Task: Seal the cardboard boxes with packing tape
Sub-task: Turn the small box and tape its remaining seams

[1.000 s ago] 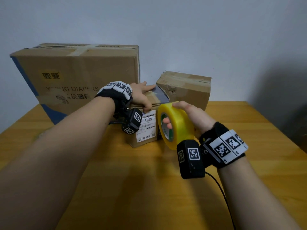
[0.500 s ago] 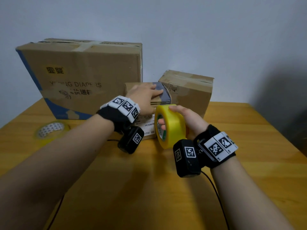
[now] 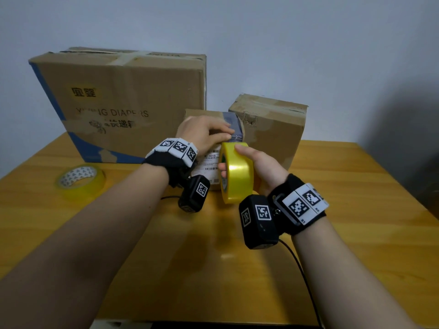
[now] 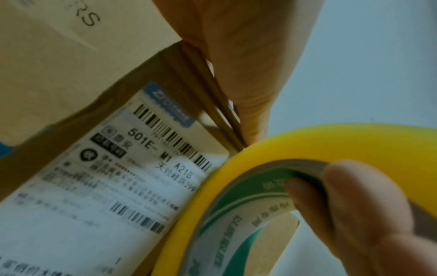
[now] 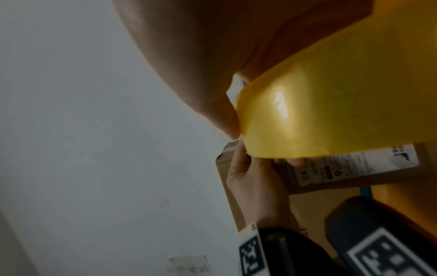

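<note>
A small cardboard box (image 3: 198, 113) with a white shipping label (image 3: 210, 162) stands mid-table, dark tape across its top. My left hand (image 3: 206, 134) lies on the box's top front edge, fingers fairly straight and pressing down; in the right wrist view its thumb (image 5: 295, 161) rests on the front face. My right hand (image 3: 229, 159) grips a yellow packing tape roll (image 3: 237, 172), thumb on the rim and fingers (image 4: 350, 186) through the core. The roll (image 4: 307, 142) stands on edge against the box front, its top just under my left fingertips. Any loose tape end is hidden.
A large diaper carton (image 3: 123, 103), taped on top, stands at the back left. Another brown box (image 3: 270, 129) sits right of the small one. A second tape roll (image 3: 80, 179) lies flat at the left on the wooden table (image 3: 356, 210). A wall is close behind.
My right hand has lifted the yellow roll up to the small box's top front edge. My left hand stayed on the box top, fingers shifting right. The spare roll has come into view.
</note>
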